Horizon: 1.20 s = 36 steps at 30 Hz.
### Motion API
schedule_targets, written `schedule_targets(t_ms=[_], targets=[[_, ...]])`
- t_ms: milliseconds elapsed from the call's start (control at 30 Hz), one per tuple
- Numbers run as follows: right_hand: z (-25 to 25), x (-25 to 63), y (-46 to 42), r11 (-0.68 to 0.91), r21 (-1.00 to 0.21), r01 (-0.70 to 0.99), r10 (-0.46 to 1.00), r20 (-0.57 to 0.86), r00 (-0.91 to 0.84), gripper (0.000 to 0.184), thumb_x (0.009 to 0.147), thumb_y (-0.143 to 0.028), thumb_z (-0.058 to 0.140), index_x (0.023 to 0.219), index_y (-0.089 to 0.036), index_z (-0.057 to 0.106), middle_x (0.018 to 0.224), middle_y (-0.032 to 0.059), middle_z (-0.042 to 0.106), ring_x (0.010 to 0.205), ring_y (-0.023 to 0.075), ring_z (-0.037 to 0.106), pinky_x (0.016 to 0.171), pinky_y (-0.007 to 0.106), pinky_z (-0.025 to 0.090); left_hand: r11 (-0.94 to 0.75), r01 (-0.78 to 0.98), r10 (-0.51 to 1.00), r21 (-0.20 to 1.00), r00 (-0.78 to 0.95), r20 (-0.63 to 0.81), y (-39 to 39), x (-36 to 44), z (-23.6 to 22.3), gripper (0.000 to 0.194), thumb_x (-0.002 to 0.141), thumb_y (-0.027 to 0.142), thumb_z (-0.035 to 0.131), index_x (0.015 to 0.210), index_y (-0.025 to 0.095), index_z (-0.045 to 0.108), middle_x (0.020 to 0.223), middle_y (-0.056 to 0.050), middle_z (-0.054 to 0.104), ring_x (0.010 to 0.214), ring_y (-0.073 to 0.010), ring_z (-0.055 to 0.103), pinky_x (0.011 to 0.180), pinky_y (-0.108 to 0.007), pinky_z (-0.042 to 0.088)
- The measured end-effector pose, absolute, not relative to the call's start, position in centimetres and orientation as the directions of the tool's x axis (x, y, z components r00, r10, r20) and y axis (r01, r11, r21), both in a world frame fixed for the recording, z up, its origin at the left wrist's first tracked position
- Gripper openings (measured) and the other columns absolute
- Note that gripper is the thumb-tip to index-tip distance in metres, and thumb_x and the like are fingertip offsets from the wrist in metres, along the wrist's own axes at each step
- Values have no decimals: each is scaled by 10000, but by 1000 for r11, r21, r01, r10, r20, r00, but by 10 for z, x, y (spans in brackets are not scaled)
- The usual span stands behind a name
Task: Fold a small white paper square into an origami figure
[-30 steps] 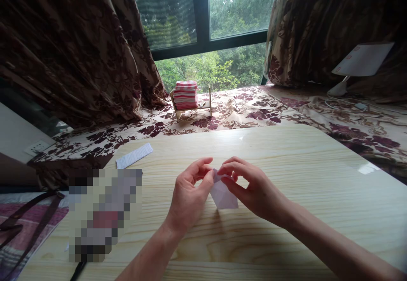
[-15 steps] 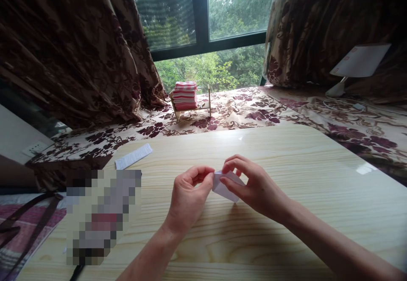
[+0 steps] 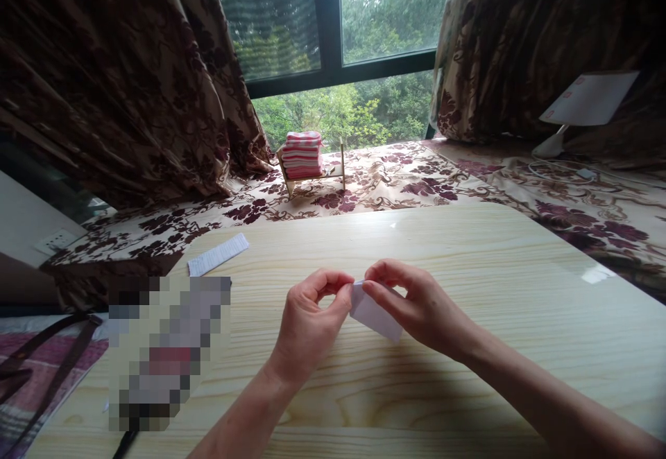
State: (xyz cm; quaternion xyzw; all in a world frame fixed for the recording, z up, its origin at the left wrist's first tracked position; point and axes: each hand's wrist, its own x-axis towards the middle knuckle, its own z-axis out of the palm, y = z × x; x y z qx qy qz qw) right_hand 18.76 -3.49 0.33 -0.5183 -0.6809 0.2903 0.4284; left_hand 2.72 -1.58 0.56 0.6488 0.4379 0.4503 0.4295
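A small folded piece of pale paper [image 3: 375,315] is held just above the light wooden table [image 3: 468,265], near its middle. My left hand [image 3: 306,324] pinches the paper's left end between thumb and forefinger, fingers curled. My right hand [image 3: 416,303] grips the paper's upper right part with thumb and fingers closed on it. The paper slants down to the right between the two hands.
A white printed slip [image 3: 218,254] lies at the table's far left. A blurred-out patch [image 3: 166,351] covers the near left. Behind, on the flowered cloth [image 3: 416,175], a small wooden rack holds striped folded cloths [image 3: 302,154]. A white lamp [image 3: 583,105] stands at the right; dark straps [image 3: 46,362] lie left.
The paper has turned from hanging downward to slanting down to the right, and now looks narrower. Both hands stayed in place, fingers shifting along its top edge.
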Motion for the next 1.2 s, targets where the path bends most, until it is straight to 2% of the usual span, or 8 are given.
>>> schedule_targets(t_ms=[300, 467, 533, 667, 767, 933, 1200], targets=[[3, 191, -34, 272, -865, 422, 962, 233, -141, 118, 796, -266, 572, 884, -186, 575, 761, 11, 623, 662, 134, 563, 548, 213, 442, -220, 173, 965, 960, 182, 188, -16, 26, 5, 95, 750, 226, 623, 772, 144, 665, 738, -25, 693, 689, -145, 638, 610, -204, 489], [6, 192, -35, 222, -904, 366, 968, 160, -191, 83, 806, -230, 538, 781, -169, 589, 658, -13, 584, 616, 116, 533, 528, 197, 408, -266, 201, 952, 943, 205, 225, -16, 26, 4, 99, 769, 230, 608, 791, 148, 659, 736, -24, 688, 695, -149, 639, 619, -214, 490], [6, 192, -35, 199, -920, 339, 972, 140, -189, 113, 813, -236, 530, 761, -162, 597, 656, -8, 588, 626, 119, 533, 538, 201, 406, -348, 260, 930, 901, 219, 295, -16, 26, 4, 83, 777, 213, 595, 794, 154, 650, 746, -24, 682, 706, -148, 636, 647, -222, 490], [5, 192, -34, 191, -930, 312, 972, 136, -189, 116, 806, -233, 538, 751, -160, 609, 639, -11, 584, 610, 119, 527, 526, 203, 396, -538, 401, 843, 742, 252, 475, -16, 26, 5, 69, 771, 143, 557, 758, 167, 621, 728, -14, 655, 702, -137, 614, 690, -233, 473], [5, 191, -34, 191, -933, 305, 972, 137, -189, 120, 803, -239, 545, 745, -160, 615, 627, -14, 582, 595, 117, 523, 521, 203, 396, -609, 448, 791, 655, 284, 542, -15, 26, 6, 96, 752, 110, 532, 728, 178, 595, 707, -9, 630, 689, -136, 596, 682, -236, 460], [5, 191, -35, 198, -932, 305, 970, 141, -199, 157, 820, -268, 535, 746, -158, 619, 618, -12, 576, 582, 114, 510, 517, 203, 398, -615, 487, 786, 620, 311, 535, -14, 25, 6, 102, 741, 104, 515, 711, 187, 566, 698, -4, 604, 681, -136, 576, 670, -237, 446], [7, 188, -36, 217, -921, 324, 966, 155, -208, 175, 831, -235, 494, 725, -151, 605, 643, -2, 571, 595, 114, 486, 515, 207, 364, -544, 512, 838, 664, 291, 462, -14, 24, 5, 113, 738, 97, 486, 682, 178, 542, 683, -2, 576, 669, -137, 556, 667, -246, 433]])
